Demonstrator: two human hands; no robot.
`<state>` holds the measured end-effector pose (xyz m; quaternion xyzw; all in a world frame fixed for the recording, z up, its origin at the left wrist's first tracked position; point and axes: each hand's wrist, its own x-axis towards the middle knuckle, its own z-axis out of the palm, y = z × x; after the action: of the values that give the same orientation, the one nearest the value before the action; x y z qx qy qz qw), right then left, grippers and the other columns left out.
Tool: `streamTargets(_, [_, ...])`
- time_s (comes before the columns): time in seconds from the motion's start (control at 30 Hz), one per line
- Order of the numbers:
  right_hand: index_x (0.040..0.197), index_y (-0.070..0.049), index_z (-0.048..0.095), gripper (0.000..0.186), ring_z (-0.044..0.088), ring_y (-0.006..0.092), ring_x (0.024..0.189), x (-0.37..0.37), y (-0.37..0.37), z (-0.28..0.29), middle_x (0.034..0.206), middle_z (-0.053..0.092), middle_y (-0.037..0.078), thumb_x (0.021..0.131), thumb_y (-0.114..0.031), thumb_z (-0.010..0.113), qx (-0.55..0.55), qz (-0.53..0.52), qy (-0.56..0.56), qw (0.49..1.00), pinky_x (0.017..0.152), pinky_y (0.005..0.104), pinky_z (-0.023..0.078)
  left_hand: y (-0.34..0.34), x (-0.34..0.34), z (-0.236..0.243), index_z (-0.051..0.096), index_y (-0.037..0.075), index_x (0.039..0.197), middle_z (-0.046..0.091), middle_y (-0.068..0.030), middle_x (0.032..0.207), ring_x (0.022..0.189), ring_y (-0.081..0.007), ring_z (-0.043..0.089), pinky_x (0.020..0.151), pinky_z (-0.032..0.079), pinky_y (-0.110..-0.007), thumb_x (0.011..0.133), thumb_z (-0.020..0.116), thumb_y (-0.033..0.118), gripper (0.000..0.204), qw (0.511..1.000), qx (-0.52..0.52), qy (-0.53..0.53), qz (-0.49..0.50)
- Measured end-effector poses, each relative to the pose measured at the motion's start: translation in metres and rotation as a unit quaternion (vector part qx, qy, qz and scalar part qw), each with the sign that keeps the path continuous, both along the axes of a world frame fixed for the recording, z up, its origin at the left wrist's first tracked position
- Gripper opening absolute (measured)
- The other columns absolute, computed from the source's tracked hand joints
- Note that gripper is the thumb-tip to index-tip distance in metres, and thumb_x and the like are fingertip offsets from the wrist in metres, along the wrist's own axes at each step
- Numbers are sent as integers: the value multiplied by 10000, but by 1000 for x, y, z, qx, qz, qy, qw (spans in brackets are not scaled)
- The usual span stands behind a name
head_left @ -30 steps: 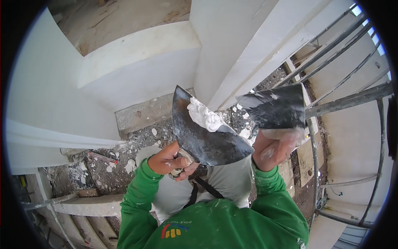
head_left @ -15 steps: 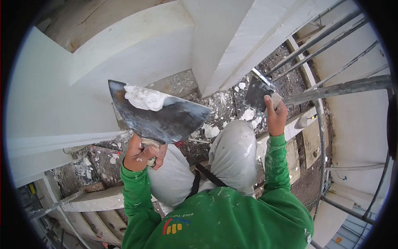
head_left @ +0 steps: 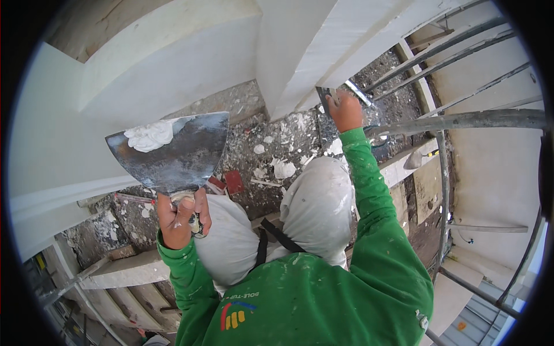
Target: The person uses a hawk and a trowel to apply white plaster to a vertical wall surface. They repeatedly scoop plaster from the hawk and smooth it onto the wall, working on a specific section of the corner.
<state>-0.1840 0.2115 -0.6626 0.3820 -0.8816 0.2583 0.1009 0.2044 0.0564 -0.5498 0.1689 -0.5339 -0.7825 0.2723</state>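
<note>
My left hand [head_left: 180,222] is closed round the handle of a broad putty knife [head_left: 179,158], whose wide, stained steel blade lies face up beside my left knee. A lump of white plaster [head_left: 149,136] sits on its upper left part. Out ahead to the right, my right hand [head_left: 347,109] grips a smaller putty knife [head_left: 326,97]. That blade is seen nearly edge-on, at the lower edge of the white column [head_left: 340,43]; whether it touches the surface I cannot tell. My right fingers partly cover its handle.
Metal scaffold pipes [head_left: 473,120] run along the right. A pointed trowel [head_left: 414,160] lies on a plank there. Dried plaster scraps [head_left: 283,168] litter the dark platform round my knees, near a red flat piece [head_left: 234,182]. A white wall [head_left: 63,132] stands left.
My right hand has reached forward and left, bringing the smaller putty knife to the column and turning its blade edge-on. The broad putty knife with plaster has shifted left and slightly toward me.
</note>
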Motion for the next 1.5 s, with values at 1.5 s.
streamTargets(1.5, [867, -54, 657, 221, 614, 384, 745, -3, 0, -185, 835, 642, 177, 816, -268, 638, 71, -28, -77, 994, 673, 478, 495, 8, -2, 11, 302, 44, 1245, 403, -98, 726, 489, -154, 473, 341, 425, -267, 957, 499, 260, 411, 998, -21, -54, 4])
